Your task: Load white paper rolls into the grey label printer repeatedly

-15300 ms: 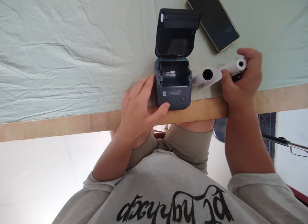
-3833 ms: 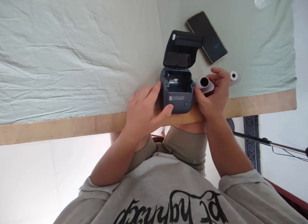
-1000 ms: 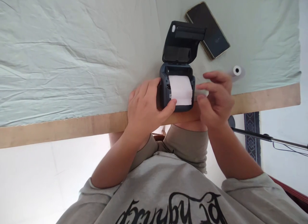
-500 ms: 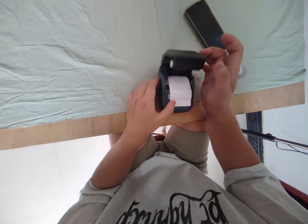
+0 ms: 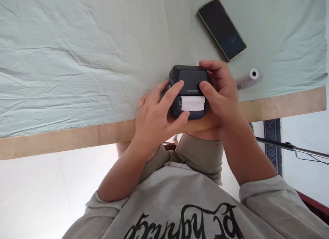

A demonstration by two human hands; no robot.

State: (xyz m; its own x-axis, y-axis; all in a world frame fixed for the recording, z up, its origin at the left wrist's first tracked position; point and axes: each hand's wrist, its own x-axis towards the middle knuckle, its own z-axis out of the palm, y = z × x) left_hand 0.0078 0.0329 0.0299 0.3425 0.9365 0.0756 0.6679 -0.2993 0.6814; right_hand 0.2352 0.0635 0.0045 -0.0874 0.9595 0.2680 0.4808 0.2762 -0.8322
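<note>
A small dark receipt printer (image 5: 189,83) sits by the table's front edge with its lid down. White paper (image 5: 193,103) comes out from under the lid and lies over the printer's front. My left hand (image 5: 158,112) grips the printer's left side, index finger on the lid and thumb at the lower front by the paper. Around the right side is my right hand (image 5: 222,91), its thumb on the lid's right edge and its fingers at the far corner. The underside of the printer is hidden.
A black phone (image 5: 221,29) lies at an angle beyond the printer. To the right, a white paper roll (image 5: 250,77) lies on its side, partly behind my right hand. The pale green cloth (image 5: 89,61) is wrinkled, and a wooden table edge (image 5: 64,139) runs along the front.
The printer's lid has swung down from raised to lowered, covering most of the paper. My right hand has moved left and down onto the printer, and my left index finger has moved onto the lid.
</note>
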